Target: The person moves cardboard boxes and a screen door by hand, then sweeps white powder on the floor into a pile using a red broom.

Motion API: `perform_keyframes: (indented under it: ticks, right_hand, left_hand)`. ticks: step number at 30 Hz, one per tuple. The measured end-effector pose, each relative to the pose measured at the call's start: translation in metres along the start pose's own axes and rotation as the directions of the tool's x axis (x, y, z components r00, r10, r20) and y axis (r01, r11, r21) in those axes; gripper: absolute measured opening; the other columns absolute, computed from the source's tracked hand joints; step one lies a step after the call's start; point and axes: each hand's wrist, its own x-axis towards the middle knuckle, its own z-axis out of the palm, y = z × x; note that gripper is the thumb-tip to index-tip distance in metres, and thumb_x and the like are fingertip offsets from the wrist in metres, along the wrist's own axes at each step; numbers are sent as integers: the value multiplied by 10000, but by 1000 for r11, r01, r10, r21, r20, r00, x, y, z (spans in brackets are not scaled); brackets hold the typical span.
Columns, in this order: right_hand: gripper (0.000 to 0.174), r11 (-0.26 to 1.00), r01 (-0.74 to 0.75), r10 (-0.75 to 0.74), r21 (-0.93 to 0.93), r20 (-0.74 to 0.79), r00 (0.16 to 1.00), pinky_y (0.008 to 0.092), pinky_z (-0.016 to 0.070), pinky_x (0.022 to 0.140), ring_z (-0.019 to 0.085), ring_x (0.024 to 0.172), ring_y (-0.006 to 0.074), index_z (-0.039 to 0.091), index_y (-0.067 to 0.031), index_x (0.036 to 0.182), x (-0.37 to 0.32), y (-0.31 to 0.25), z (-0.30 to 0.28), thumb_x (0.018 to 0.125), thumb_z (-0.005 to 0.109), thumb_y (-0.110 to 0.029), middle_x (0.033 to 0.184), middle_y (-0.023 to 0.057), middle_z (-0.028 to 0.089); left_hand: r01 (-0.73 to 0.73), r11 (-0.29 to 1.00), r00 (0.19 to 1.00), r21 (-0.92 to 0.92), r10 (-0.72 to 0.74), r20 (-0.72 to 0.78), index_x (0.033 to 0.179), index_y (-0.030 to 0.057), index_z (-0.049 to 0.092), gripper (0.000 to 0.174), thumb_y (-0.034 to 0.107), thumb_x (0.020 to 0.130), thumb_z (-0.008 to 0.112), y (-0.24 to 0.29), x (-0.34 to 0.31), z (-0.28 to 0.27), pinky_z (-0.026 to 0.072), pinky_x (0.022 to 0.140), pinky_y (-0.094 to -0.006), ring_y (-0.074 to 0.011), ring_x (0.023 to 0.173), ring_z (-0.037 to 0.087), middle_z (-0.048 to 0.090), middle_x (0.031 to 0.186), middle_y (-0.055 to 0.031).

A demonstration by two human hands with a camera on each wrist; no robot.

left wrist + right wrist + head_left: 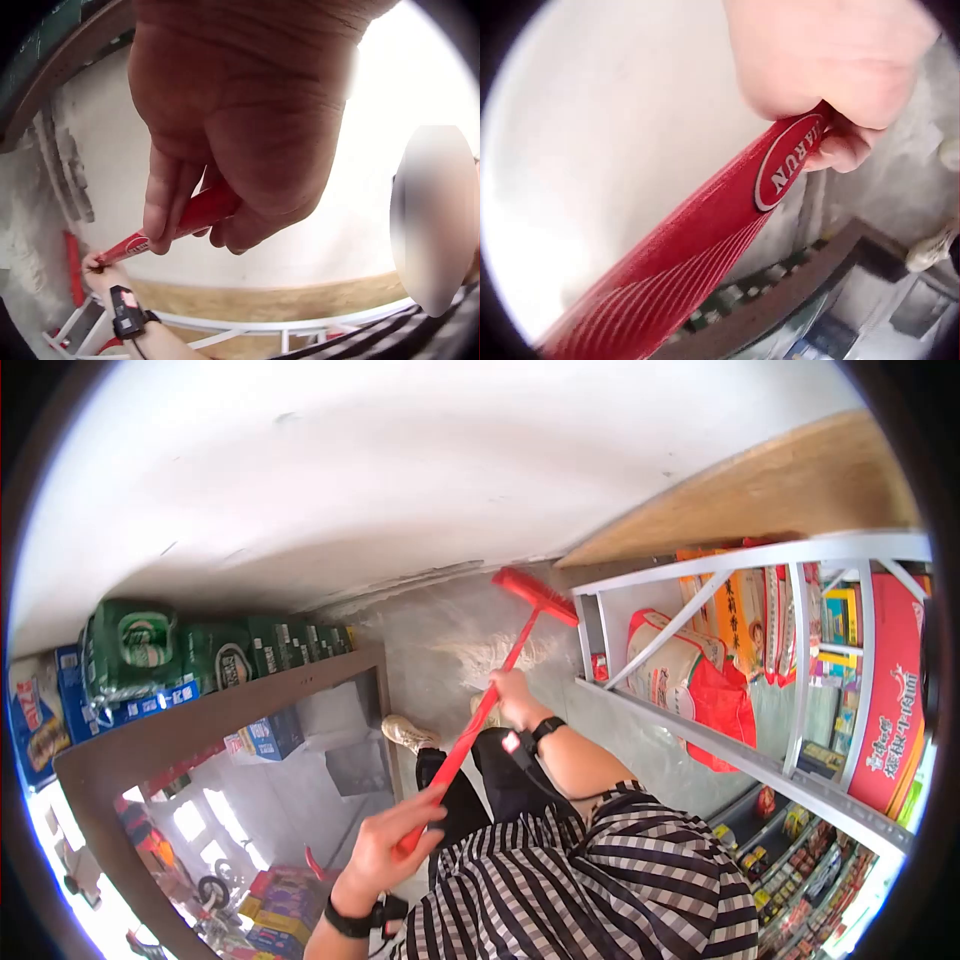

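Note:
A red broom runs diagonally through the head view, its handle (465, 745) in both hands and its head (535, 596) on the grey floor by the wall base. The left hand (385, 845) holds the upper end; in the left wrist view that hand (240, 112) has fingers and thumb round the red handle (196, 214). Lower down, the right hand (515, 698) grips the shaft. The right wrist view shows the right hand (832, 67) curled round the handle (697, 232) near a white-lettered oval label. Pale smears mark the floor (420, 630) beside the broom.
A metal rack (700, 732) with bags and boxes stands on the right, a red and white sack (690, 680) inside its frame. At left is a brown-edged counter (220, 710) with green packs (130, 645) behind it. A shoe (408, 734) is on the floor between them.

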Motion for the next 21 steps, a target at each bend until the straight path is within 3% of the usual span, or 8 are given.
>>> perform_keyframes:
  ticks: [2, 7, 9, 11, 12, 14, 17, 21]
  right_hand:
    - [129, 963, -180, 200, 198, -85, 976, 354, 426, 386, 488, 434, 203, 484, -39, 676, 11, 0, -23, 764, 529, -121, 546, 55, 451]
    - [121, 921, -142, 136, 363, 41, 990, 308, 388, 409, 474, 474, 144, 466, -89, 670, -25, 52, -7, 784, 505, -96, 573, 29, 452]
    - [95, 868, -181, 207, 462, -7, 978, 306, 402, 425, 490, 489, 163, 462, -92, 712, -53, 24, 14, 799, 497, -108, 593, 38, 474]
    - [79, 860, -171, 220, 481, -47, 974, 304, 404, 438, 491, 498, 164, 469, -77, 747, -63, 0, 32, 810, 491, -120, 606, 45, 484]
    - [81, 823, -141, 200, 549, -48, 979, 304, 406, 439, 492, 501, 168, 472, -67, 754, -72, -19, 40, 813, 488, -120, 619, 50, 492]
    - [86, 794, -108, 116, 599, 25, 993, 320, 433, 481, 514, 544, 190, 476, -33, 780, -74, -34, 43, 821, 478, -109, 667, 74, 514]
    - [92, 636, -115, 126, 764, 44, 991, 331, 442, 524, 533, 596, 207, 472, -21, 790, -82, -88, 58, 829, 460, -104, 687, 94, 523]
    - [106, 525, -153, 26, 837, 164, 986, 335, 446, 561, 541, 627, 216, 470, -21, 786, -80, -125, 54, 837, 445, -110, 688, 103, 529]
  left_hand:
    - [17, 1000, 989, -23, -14, 146, 888, 16, 603, 245, -29, 651, 649, -11, 22, 16, 491, 765, -305, -290, 901, 615, 587, 1095, -159]
    - [12, 999, 974, 45, -22, 225, 892, 3, 591, 246, -43, 655, 635, 1, 16, -5, 496, 756, -306, -271, 882, 624, 584, 1102, -160]
    - [24, 998, 970, 63, -38, 238, 886, -10, 586, 234, -54, 659, 622, 9, 4, -17, 500, 750, -307, -261, 882, 627, 581, 1105, -169]
    - [155, 970, 988, -186, -152, 29, 848, -31, 565, 221, -98, 638, 563, 21, -7, -25, 511, 740, -345, -283, 871, 625, 590, 1036, -218]
    - [146, 973, 989, -180, -142, 35, 848, -31, 565, 221, -98, 638, 563, 31, -7, -28, 511, 740, -345, -283, 871, 625, 590, 1036, -218]
    - [107, 930, 955, -353, -195, -222, 826, -34, 537, 251, -131, 598, 498, 53, -7, -30, 513, 738, -379, -318, 888, 602, 588, 945, -245]
    - [-77, 978, 897, -196, -18, -442, 802, 1, 461, 185, -54, 643, 384, 76, 13, -29, 489, 651, -333, -258, 723, 570, 574, 853, -218]
    - [-228, 974, 887, 9, 211, -410, 714, 30, 451, 224, -83, 534, 382, 101, 51, -42, 434, 658, -311, -211, 676, 487, 606, 759, -175]
